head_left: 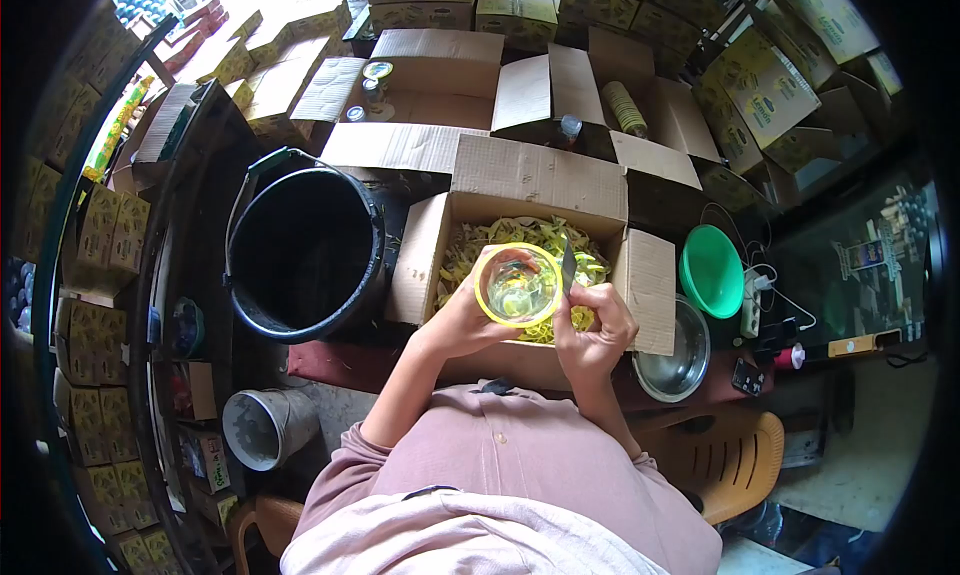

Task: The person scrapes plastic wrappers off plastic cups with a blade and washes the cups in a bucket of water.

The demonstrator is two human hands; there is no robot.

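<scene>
My left hand (459, 320) is wrapped round a clear round container (519, 286) with a yellow rim, its mouth tilted up towards me. Something pale and greenish shows inside or through it; I cannot tell what. Close to the container's right side, my right hand (597, 333) pinches a small knife (568, 267), with the dark blade pointing up and away from me. Beneath both hands is an open cardboard box (540, 183) filled with yellow-green, leaf-like strips (473, 243). The knife's handle is mostly hidden by my fingers.
A large black bucket (372, 260) stands left of the box, with a grey bucket (240, 430) below it. To the right are a green bowl (712, 272), a metal bowl (700, 360) and a power strip (750, 317). Open cartons (440, 47) holding several jars (372, 90) stand behind.
</scene>
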